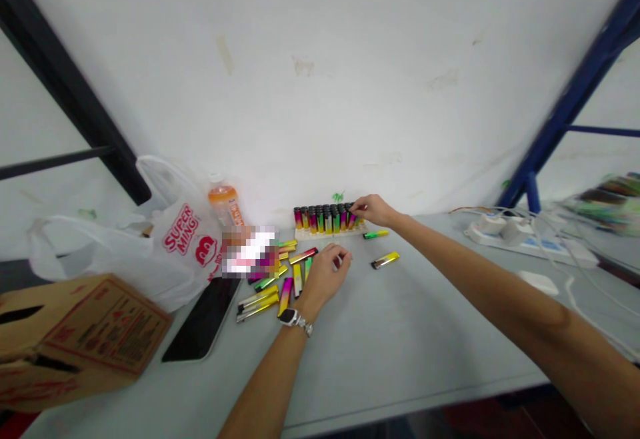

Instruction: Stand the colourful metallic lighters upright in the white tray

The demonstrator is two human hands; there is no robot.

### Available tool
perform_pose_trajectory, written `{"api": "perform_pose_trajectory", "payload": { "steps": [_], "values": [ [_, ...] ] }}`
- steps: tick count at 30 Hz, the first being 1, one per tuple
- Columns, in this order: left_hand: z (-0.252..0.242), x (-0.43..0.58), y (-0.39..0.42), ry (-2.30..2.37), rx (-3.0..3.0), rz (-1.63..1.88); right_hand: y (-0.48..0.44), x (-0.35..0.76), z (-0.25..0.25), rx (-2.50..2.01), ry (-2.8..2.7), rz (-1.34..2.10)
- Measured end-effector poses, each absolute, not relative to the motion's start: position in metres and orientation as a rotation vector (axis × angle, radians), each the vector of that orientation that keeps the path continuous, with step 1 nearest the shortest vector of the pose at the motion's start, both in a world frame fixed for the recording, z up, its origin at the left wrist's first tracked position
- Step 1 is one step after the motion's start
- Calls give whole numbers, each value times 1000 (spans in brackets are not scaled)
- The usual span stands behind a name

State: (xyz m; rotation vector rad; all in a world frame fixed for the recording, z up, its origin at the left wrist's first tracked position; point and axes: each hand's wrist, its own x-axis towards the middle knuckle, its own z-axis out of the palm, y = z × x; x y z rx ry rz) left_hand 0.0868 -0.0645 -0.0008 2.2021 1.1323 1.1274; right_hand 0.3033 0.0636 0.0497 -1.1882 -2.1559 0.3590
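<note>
Upright lighters [327, 221] with black tops and purple, yellow and green bodies stand in rows in a pale rack [305, 234] against the wall. At the rack's right end, my right hand [374, 210] pinches the top of a lighter among the others. My left hand [327, 274] hovers by the loose pile, its fingers curled and thumb near the forefinger; whatever they hold, if anything, is hidden. Beside it lie several loose lighters, among them a purple and yellow lighter [285, 296]. Right of the rack lie a green lighter [376, 234] and a yellow lighter [385, 260].
On the left are a cardboard box [110, 332], a white plastic bag [165, 252], a black phone [204, 322] and an orange-labelled bottle [225, 202]. A power strip [535, 242] with plugs and cables lies at the right. The white wall [320, 92] bounds the table's back.
</note>
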Motion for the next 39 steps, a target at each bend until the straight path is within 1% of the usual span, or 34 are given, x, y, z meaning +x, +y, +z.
{"api": "perform_pose_trajectory", "payload": {
  "steps": [4,7,13,18,21,24,28,30,34,39],
  "values": [
    [-2,88,-64,1119,2203,1132,56,296,36,-1199,-2139,82],
    [-2,88,-65,1131,2196,1124,44,291,31,-1269,-2141,-27],
    [-1,88,-66,1138,2195,1132,-7,295,30,-1365,-2181,-46],
    [-1,90,-67,1102,2218,1132,-72,313,18,-1483,-2386,-11],
    [-2,92,-68,1110,2223,1132,-93,317,12,-1536,-2413,76],
    [-4,92,-67,1118,2227,1128,-95,308,7,-1520,-2348,182],
    [-4,88,-64,1141,2221,1165,-85,278,-1,-1386,-2265,260],
    [-3,85,-63,1173,2202,1219,-78,259,-3,-1269,-2187,354],
    [4,81,-63,1239,2076,1390,-60,226,-8,-1090,-1785,578],
    [9,82,-64,1262,1982,1455,-50,215,-19,-1128,-1357,890]
  ]
}}
